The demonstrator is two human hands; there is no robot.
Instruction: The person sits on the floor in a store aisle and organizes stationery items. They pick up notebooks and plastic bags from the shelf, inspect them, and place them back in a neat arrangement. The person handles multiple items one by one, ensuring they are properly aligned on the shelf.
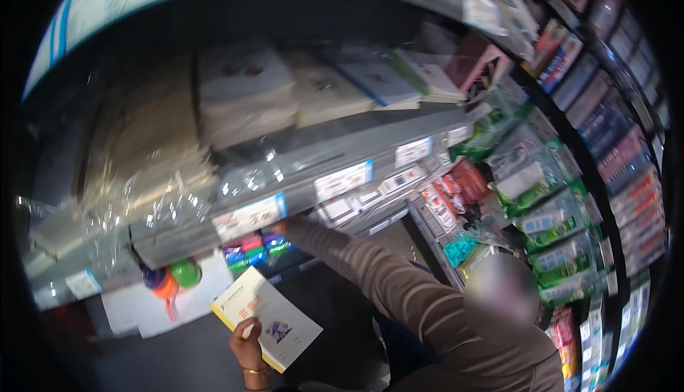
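Note:
My left hand (247,346), with a gold-coloured bracelet at the wrist, grips the lower left edge of a thin white notebook (286,320). The thumb lies on its cover, which bears orange characters, a small picture and a yellow spine strip. A brown-sleeved arm (368,263) stretches from the lower right to the shelf; I take it as my right arm. At its end my right hand (279,227) is mostly hidden and blurred at the shelf's price strip. Just below it lie small colourful packets (256,250), possibly touched by the fingers.
Stacked notebooks and paper pads (246,92), some in clear wrap, fill the shelf (342,135). Purple, orange and green round items (173,277) stand below its edge beside white sheets (176,314). Green-and-clear packs (556,255) hang at the right. A blurred patch covers the sleeve's shoulder area.

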